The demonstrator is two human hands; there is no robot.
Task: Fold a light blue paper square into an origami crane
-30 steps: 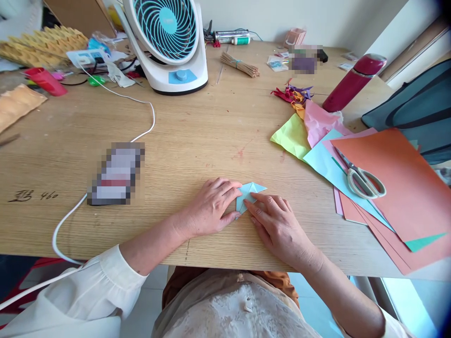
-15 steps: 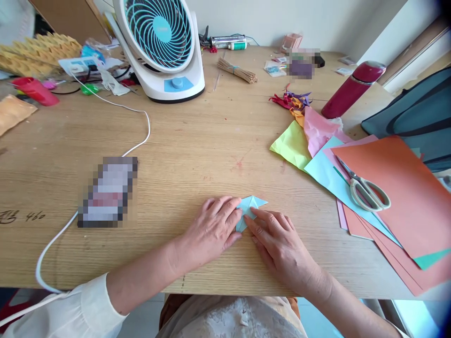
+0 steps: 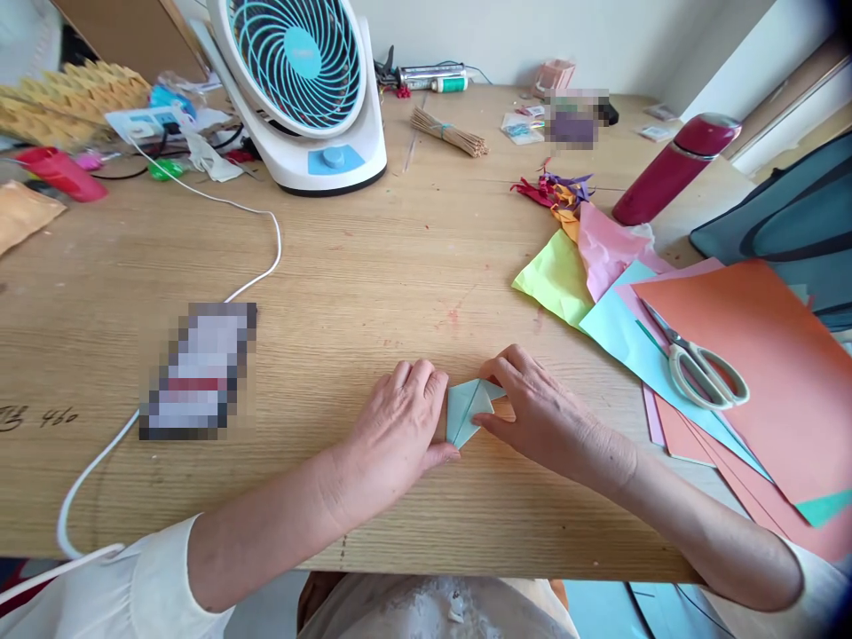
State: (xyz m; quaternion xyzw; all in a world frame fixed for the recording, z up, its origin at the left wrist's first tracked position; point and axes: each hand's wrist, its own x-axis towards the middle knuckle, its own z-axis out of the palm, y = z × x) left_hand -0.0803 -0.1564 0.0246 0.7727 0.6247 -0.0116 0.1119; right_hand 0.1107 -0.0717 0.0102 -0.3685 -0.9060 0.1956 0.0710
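Note:
A small piece of folded light-blue paper [image 3: 468, 410], creased down its middle and pointed at the ends, is between my two hands near the table's front. My left hand [image 3: 403, 417] grips its left edge, thumb at the lower corner and fingers curled behind. On the other side my right hand [image 3: 532, 399] pinches the paper, with the thumb on its lower right edge and the fingers at the upper right point. The fingertips behind the paper are partly hidden.
Scissors [image 3: 706, 373] lie on coloured paper sheets [image 3: 752, 337] at the right. Behind them stands a red thermos [image 3: 672, 173]. A phone [image 3: 200, 371] with a white cable [image 3: 280, 240] lies left. A fan [image 3: 333, 164] stands at the back on the wooden table [image 3: 373, 266].
My hands have gone from pressing flat on the folded paper to gripping its edges. My right hand has moved up to the paper's right side, its wrist raised.

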